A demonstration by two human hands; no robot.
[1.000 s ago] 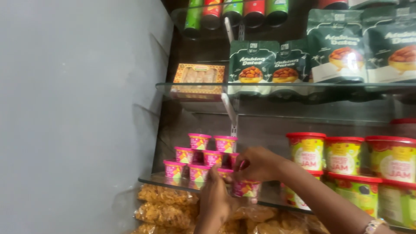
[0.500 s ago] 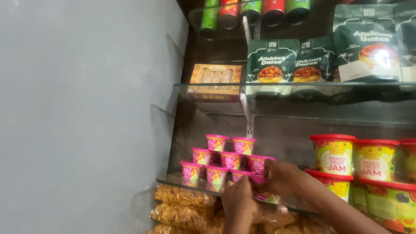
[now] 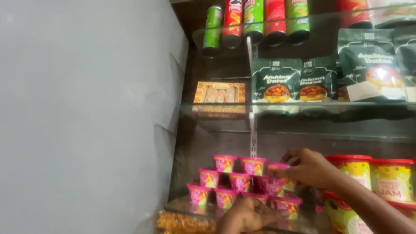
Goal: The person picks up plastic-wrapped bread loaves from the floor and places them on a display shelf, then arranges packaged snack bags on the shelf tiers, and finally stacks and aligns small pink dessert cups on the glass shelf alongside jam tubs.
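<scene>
Raised since the earlier frame: right hand point(image 3: 310, 168), fingers grasping a pink cup point(image 3: 278, 171) atop the stack (glass shelf point(image 3: 303, 108) above). Left hand point(image 3: 249, 216) partly cut off, grip unclear.

The small cups point(image 3: 236, 180) stand stacked in tiers on the lower glass shelf point(image 3: 190, 207), with the jam tubs point(image 3: 372, 182) to their right. On the shelf above, a box point(image 3: 219, 99) sits left of the date pouches point(image 3: 294, 82). Tall cans point(image 3: 255, 21) line the top shelf, and snack bags point(image 3: 186, 222) lie below the cups.
</scene>
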